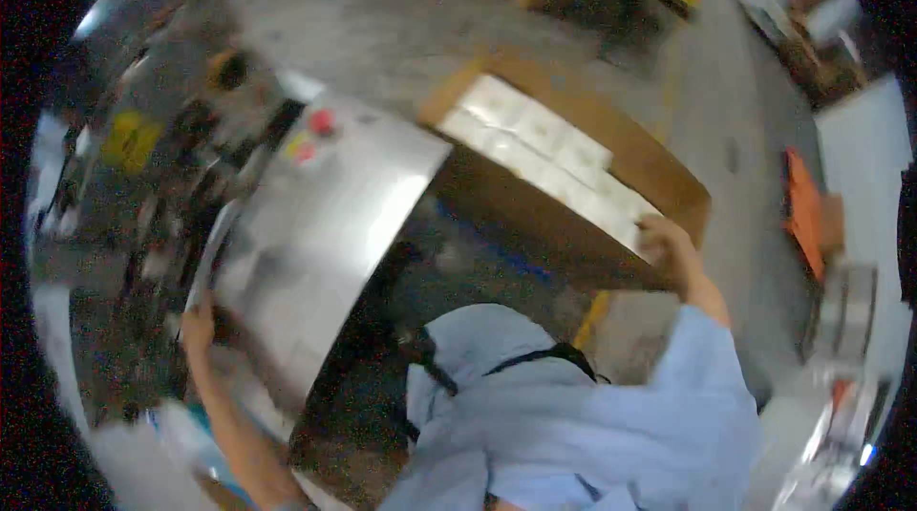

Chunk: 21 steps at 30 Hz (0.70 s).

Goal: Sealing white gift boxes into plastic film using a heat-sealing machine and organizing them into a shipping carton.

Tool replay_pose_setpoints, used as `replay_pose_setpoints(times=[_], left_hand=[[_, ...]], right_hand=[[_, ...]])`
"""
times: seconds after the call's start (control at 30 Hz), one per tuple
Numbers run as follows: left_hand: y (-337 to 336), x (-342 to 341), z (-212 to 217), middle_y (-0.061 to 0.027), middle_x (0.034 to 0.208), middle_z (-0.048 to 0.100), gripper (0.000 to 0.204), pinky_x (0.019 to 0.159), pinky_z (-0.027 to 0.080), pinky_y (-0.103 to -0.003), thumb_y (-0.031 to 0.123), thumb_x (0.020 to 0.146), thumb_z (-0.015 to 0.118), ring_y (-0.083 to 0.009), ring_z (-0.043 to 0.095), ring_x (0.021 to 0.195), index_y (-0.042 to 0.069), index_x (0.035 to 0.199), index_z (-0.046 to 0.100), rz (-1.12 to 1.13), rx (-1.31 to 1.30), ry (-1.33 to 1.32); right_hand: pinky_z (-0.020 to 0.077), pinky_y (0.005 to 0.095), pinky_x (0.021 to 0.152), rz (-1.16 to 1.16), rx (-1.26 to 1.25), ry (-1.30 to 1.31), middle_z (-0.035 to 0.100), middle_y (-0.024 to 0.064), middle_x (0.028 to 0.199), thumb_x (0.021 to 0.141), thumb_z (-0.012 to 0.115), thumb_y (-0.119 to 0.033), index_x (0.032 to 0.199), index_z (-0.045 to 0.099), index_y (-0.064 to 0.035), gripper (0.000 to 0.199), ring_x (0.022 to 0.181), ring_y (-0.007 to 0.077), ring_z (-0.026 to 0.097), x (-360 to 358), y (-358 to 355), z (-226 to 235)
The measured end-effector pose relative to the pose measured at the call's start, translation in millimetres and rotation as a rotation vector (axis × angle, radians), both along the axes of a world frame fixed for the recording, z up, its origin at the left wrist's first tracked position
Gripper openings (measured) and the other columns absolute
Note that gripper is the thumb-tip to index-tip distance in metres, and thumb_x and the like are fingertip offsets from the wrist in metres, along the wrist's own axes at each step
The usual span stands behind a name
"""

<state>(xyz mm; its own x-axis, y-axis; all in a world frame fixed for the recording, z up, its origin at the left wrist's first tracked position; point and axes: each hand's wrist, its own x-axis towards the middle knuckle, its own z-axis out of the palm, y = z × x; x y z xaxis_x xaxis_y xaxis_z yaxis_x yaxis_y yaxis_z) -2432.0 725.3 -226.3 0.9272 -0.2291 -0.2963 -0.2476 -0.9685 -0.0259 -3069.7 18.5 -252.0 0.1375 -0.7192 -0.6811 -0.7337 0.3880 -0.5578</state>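
The picture is blurred by motion. My right hand (669, 245) reaches out to the near right corner of a large brown cardboard box (630, 143) and touches a row of white packs (544, 153) inside it; whether it grips one I cannot tell. My left hand (198, 328) rests low at the left, against the near edge of a shiny steel machine housing (325, 224). That hand holds nothing that I can make out. My light blue coat fills the bottom of the view.
The steel housing carries a red button (323, 121) and a yellow label. Dark machine parts crowd the left side. An orange object (804, 210) lies at the right on the grey floor (401, 33). Boxes and shelves stand far behind.
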Motion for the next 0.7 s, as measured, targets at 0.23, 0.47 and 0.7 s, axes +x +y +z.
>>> replay_pose_setpoints(times=[0.23, 0.47, 0.7], left_hand=[[-59, -59, 19, -0.0343, 0.099, 0.064, 0.064, 0.087, 0.049, -0.051, 0.051, 0.093, 0.049, -0.0489, 0.062, 0.099, -0.01, 0.096, 0.067, 0.184, -0.337, -0.324], [-74, -174, 139, -0.0106, 0.113, 0.069, 0.04, 0.088, 0.051, -0.036, 0.031, 0.096, 0.061, -0.0244, 0.067, 0.1, 0.002, 0.123, 0.063, 0.129, -0.989, -0.178], [231, -273, 136, -0.015, 0.121, 0.063, 0.043, 0.093, 0.05, -0.036, 0.036, 0.1, 0.048, -0.0215, 0.062, 0.11, 0.006, 0.127, 0.062, 0.659, -0.816, -0.612]], right_hand=[[0.0518, 0.0355, 0.084, 0.811, -0.581, -0.216, 0.067, 0.0152, 0.104, 0.086, 0.068, -0.013, 0.118, 0.062, 0.0016, 0.035, 0.095, 0.0236, 0.064, 20, -80, -42], [0.0503, 0.0353, 0.09, 0.883, -0.7, -0.351, 0.067, 0.0158, 0.108, 0.09, 0.064, -0.006, 0.12, 0.061, 0.0005, 0.031, 0.101, 0.0244, 0.063, 159, 17, 63], [0.0491, 0.0315, 0.092, 0.92, -0.547, -0.57, 0.067, 0.0112, 0.11, 0.093, 0.064, -0.007, 0.126, 0.058, 0.0014, 0.034, 0.1, 0.0184, 0.062, 206, 56, 73]])
